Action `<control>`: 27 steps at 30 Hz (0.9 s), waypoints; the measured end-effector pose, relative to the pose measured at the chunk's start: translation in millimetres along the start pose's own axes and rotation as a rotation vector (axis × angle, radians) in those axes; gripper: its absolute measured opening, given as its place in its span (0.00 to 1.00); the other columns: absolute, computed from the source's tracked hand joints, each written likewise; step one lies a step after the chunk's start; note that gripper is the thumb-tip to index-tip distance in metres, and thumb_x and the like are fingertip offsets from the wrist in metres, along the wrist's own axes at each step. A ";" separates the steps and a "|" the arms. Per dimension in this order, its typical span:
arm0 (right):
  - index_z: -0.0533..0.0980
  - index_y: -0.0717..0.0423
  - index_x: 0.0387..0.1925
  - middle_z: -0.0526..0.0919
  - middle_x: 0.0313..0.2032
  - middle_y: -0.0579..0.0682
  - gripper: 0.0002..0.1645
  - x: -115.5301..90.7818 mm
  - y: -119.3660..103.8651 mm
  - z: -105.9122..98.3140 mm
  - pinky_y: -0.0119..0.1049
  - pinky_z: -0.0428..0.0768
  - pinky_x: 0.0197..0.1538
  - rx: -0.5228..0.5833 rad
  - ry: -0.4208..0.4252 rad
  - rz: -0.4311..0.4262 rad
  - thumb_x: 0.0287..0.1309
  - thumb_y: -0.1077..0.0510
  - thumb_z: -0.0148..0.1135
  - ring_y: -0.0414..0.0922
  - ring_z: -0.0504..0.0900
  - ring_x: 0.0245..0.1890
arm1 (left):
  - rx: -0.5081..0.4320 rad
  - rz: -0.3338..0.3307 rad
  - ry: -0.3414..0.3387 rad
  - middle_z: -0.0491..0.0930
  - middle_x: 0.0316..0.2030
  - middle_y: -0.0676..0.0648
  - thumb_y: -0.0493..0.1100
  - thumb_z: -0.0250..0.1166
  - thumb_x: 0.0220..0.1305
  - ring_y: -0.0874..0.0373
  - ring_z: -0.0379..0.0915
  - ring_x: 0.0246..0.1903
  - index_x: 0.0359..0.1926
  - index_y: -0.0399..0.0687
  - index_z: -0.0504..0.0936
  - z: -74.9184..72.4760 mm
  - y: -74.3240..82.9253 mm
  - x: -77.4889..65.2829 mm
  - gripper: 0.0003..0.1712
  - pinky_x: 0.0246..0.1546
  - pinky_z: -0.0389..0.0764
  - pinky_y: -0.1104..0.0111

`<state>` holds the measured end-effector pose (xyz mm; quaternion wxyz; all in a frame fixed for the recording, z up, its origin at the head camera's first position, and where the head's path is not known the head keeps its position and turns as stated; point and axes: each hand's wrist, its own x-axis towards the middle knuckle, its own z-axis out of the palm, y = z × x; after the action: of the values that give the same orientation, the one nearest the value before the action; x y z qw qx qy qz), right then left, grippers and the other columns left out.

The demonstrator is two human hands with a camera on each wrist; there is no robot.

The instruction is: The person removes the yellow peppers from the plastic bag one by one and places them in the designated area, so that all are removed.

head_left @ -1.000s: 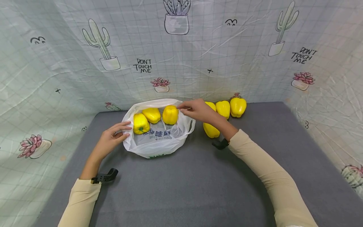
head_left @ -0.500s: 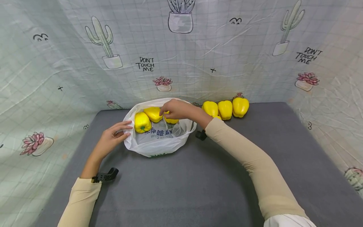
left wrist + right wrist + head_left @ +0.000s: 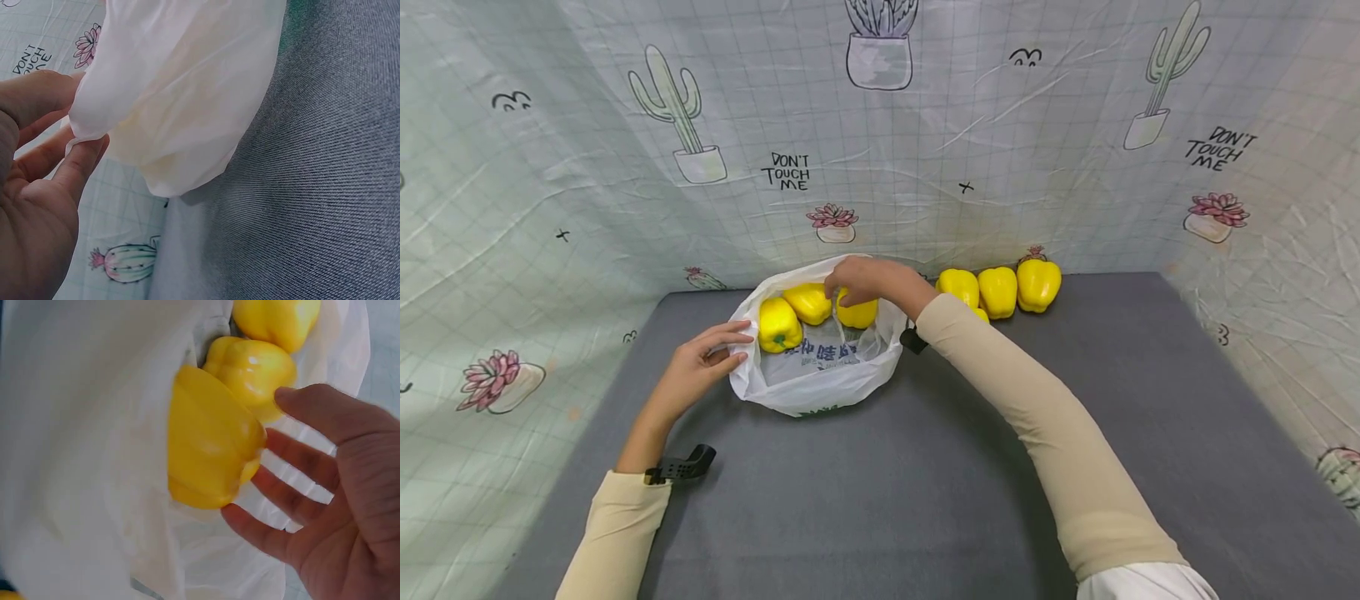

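A white plastic bag (image 3: 820, 396) lies on its base with its mouth spread wide. Inside are three yellow bell peppers: one at the left (image 3: 779, 323), one at the back (image 3: 809, 303) and one at the right (image 3: 859, 315). My left hand (image 3: 703, 367) pinches the bag's left rim between thumb and fingers, as the left wrist view confirms. Over the bag's back right side reaches my right hand (image 3: 868, 279). In the right wrist view its fingertips touch the end of the nearest bell pepper (image 3: 212, 440), while the thumb stays apart from it.
Right of the bag, several more yellow bell peppers (image 3: 997, 293) stand by the back edge of the grey table (image 3: 865, 500). The right sleeve (image 3: 1037, 400) partly covers one. A patterned cloth (image 3: 925, 150) hangs behind and along the sides.
My right hand has moved left from the bag's right rim to over the right bell pepper inside. The right sleeve now hides most of the front outside pepper. My left hand stays put.
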<state>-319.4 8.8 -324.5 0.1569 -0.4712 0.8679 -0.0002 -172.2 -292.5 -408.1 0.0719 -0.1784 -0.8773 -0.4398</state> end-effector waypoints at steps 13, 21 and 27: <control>0.77 0.56 0.63 0.80 0.60 0.54 0.22 -13.2 -7.9 -10.4 0.41 0.74 0.64 0.029 -0.096 0.049 0.71 0.58 0.62 0.50 0.75 0.60 | -0.021 -0.002 -0.001 0.73 0.68 0.47 0.36 0.68 0.69 0.53 0.66 0.68 0.55 0.45 0.85 -0.2 4.8 -0.7 0.15 0.56 0.71 0.84; 0.81 0.55 0.57 0.80 0.52 0.50 0.18 -20.2 -9.6 -3.4 0.47 0.84 0.54 0.318 -0.126 0.098 0.68 0.57 0.66 0.46 0.80 0.47 | 0.022 0.008 -0.012 0.73 0.68 0.47 0.38 0.68 0.69 0.46 0.65 0.69 0.56 0.44 0.85 3.7 5.0 0.9 0.15 0.57 0.70 0.84; 0.81 0.56 0.42 0.77 0.38 0.49 0.10 -22.7 -5.7 7.6 0.38 0.78 0.46 0.252 -0.090 0.058 0.70 0.53 0.64 0.45 0.74 0.36 | 0.006 0.005 -0.004 0.73 0.68 0.47 0.38 0.67 0.70 0.47 0.65 0.69 0.55 0.43 0.85 3.5 6.7 -0.2 0.15 0.57 0.70 0.85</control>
<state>-301.2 25.3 -324.8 0.2534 -0.4220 0.8665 -0.0835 -169.3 -286.0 -405.3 0.0716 -0.1813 -0.8783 -0.4366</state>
